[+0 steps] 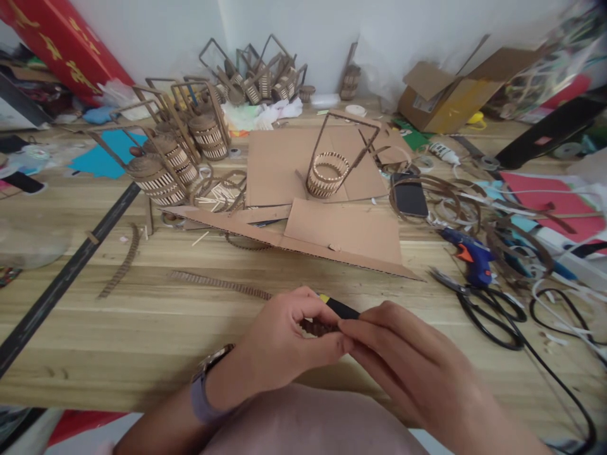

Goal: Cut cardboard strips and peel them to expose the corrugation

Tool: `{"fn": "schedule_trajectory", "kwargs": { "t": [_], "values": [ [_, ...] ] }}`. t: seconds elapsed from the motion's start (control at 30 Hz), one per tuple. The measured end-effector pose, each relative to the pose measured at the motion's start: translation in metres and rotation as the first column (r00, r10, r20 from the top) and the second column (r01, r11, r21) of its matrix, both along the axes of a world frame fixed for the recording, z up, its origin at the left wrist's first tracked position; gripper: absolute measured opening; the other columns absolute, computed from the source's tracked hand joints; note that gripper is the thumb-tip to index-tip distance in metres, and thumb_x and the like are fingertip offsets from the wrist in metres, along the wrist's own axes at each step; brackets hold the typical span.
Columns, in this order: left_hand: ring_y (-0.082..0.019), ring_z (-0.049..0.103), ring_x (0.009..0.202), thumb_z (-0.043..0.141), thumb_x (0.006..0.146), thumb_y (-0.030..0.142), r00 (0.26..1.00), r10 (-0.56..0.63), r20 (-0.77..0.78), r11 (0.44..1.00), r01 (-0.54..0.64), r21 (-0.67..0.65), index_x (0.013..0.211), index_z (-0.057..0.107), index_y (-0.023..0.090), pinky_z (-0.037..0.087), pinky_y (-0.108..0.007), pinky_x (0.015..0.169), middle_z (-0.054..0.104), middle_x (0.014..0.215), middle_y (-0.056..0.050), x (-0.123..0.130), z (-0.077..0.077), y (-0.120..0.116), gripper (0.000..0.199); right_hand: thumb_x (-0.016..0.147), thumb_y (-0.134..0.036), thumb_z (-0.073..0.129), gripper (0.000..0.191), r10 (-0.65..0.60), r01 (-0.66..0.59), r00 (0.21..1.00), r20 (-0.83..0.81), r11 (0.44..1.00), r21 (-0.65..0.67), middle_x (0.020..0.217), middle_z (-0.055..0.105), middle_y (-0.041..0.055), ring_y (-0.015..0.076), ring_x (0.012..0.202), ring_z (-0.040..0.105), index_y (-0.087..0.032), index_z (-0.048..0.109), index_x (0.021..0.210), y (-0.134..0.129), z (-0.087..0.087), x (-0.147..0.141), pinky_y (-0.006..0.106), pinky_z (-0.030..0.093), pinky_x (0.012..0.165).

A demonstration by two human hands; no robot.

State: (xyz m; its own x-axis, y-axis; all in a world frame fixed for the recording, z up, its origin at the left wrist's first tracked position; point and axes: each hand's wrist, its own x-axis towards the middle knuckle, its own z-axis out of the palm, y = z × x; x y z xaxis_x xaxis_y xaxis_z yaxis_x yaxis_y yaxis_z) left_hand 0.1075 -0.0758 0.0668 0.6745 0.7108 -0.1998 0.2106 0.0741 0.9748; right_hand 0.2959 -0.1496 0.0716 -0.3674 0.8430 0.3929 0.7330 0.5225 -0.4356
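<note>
My left hand, with a watch on the wrist, is closed around a curled, brown ribbed strip. The fingertips of my right hand pinch together against my left thumb and finger, at the strip's near end; what exactly they grip is hidden. Just beyond my hands lies a black tool handle with a yellow part, partly covered by my fingers. Another length of ribbed strip runs along the table to my left knuckles. Whether it joins the piece in my hand, I cannot tell.
A folded cardboard sheet stands ahead, with a small handled basket behind it. Black-handled scissors and a blue glue gun lie right, its cord trailing forward. Finished lidded baskets stand left. A short ribbed strip lies nearby.
</note>
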Motion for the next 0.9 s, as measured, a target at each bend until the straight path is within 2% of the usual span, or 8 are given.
{"fn": "schedule_trajectory", "kwargs": {
  "t": [0.13, 0.2, 0.3, 0.4, 0.57, 0.67, 0.8, 0.9],
  "values": [
    [-0.012, 0.053, 0.067, 0.074, 0.079, 0.034, 0.976, -0.08, 0.203, 0.975, 0.119, -0.187, 0.078, 0.076, 0.018, 0.041, -0.024, 0.064, 0.062, 0.073, 0.0, -0.002, -0.005, 0.003, 0.016, 0.092, -0.018, 0.059, 0.014, -0.014, 0.017, 0.971, -0.237, 1.0, 0.01, 0.082, 0.066, 0.0002, 0.0113, 0.071, 0.068, -0.025, 0.064, 0.103, 0.005, -0.002, -0.002, 0.02, 0.055, 0.057],
    [-0.01, 0.052, 0.062, 0.077, 0.078, 0.042, 0.964, -0.105, 0.246, 0.941, 0.176, -0.288, 0.079, 0.076, 0.017, 0.04, -0.023, 0.058, 0.062, 0.07, 0.0, -0.002, -0.009, 0.005, 0.025, 0.091, -0.018, 0.06, 0.011, -0.027, 0.034, 0.965, -0.26, 0.999, 0.023, 0.079, 0.066, -0.0002, 0.0113, 0.068, 0.067, -0.025, 0.065, 0.098, 0.007, 0.0, -0.003, 0.02, 0.055, 0.056],
    [-0.01, 0.052, 0.057, 0.079, 0.073, 0.058, 0.97, -0.131, 0.206, 0.927, 0.194, -0.322, 0.078, 0.076, 0.016, 0.039, -0.023, 0.053, 0.062, 0.066, -0.001, -0.002, -0.013, 0.01, 0.042, 0.091, -0.017, 0.06, 0.011, -0.029, 0.036, 0.971, -0.239, 0.999, 0.025, 0.079, 0.067, 0.0003, 0.0115, 0.067, 0.067, -0.024, 0.066, 0.097, 0.007, 0.003, 0.0, 0.021, 0.056, 0.057],
    [-0.01, 0.052, 0.055, 0.077, 0.074, 0.06, 0.984, -0.137, 0.11, 0.955, 0.161, -0.25, 0.075, 0.076, 0.017, 0.041, -0.023, 0.055, 0.059, 0.063, 0.001, -0.003, -0.011, 0.013, 0.043, 0.093, -0.015, 0.058, 0.012, -0.013, 0.02, 0.984, -0.18, 0.999, 0.035, 0.081, 0.067, 0.0006, 0.011, 0.07, 0.068, -0.024, 0.065, 0.099, 0.006, 0.004, 0.003, 0.02, 0.057, 0.06],
    [-0.013, 0.057, 0.067, 0.071, 0.082, 0.04, 0.996, -0.062, -0.064, 0.997, 0.059, -0.055, 0.076, 0.077, 0.021, 0.044, -0.024, 0.065, 0.058, 0.072, 0.001, -0.004, 0.0, 0.008, 0.021, 0.099, -0.019, 0.049, 0.017, -0.032, 0.033, 0.999, -0.041, 0.999, 0.025, 0.085, 0.066, 0.0013, 0.0115, 0.073, 0.066, -0.022, 0.064, 0.105, 0.001, -0.003, 0.005, 0.022, 0.056, 0.066],
    [-0.014, 0.058, 0.072, 0.068, 0.085, 0.034, 0.988, -0.006, -0.154, 0.999, 0.013, 0.047, 0.073, 0.074, 0.021, 0.043, -0.025, 0.069, 0.058, 0.072, 0.001, 0.0, 0.004, 0.001, 0.019, 0.099, -0.014, 0.045, 0.022, -0.016, 0.005, 0.991, 0.13, 0.996, 0.087, 0.087, 0.067, 0.0041, 0.016, 0.077, 0.065, -0.019, 0.063, 0.111, -0.004, -0.007, 0.002, 0.028, 0.056, 0.069],
    [-0.016, 0.058, 0.079, 0.069, 0.085, 0.031, 0.976, 0.071, -0.204, 0.98, -0.03, 0.197, 0.073, 0.073, 0.02, 0.041, -0.026, 0.07, 0.061, 0.075, 0.0, 0.006, 0.004, -0.006, 0.016, 0.096, -0.009, 0.042, 0.026, -0.061, -0.011, 0.951, 0.303, 0.972, 0.233, 0.084, 0.066, 0.0083, 0.0204, 0.076, 0.063, -0.009, 0.062, 0.113, -0.006, -0.006, -0.002, 0.034, 0.054, 0.066],
    [-0.015, 0.057, 0.076, 0.069, 0.084, 0.029, 0.982, 0.086, -0.167, 0.983, -0.055, 0.177, 0.077, 0.074, 0.019, 0.041, -0.025, 0.069, 0.061, 0.076, 0.0, 0.006, 0.002, -0.007, 0.012, 0.097, -0.009, 0.042, 0.027, -0.069, 0.012, 0.964, 0.256, 0.976, 0.216, 0.083, 0.065, 0.0066, 0.019, 0.075, 0.063, -0.011, 0.061, 0.116, -0.005, -0.007, -0.003, 0.032, 0.055, 0.068]
  ]
}}
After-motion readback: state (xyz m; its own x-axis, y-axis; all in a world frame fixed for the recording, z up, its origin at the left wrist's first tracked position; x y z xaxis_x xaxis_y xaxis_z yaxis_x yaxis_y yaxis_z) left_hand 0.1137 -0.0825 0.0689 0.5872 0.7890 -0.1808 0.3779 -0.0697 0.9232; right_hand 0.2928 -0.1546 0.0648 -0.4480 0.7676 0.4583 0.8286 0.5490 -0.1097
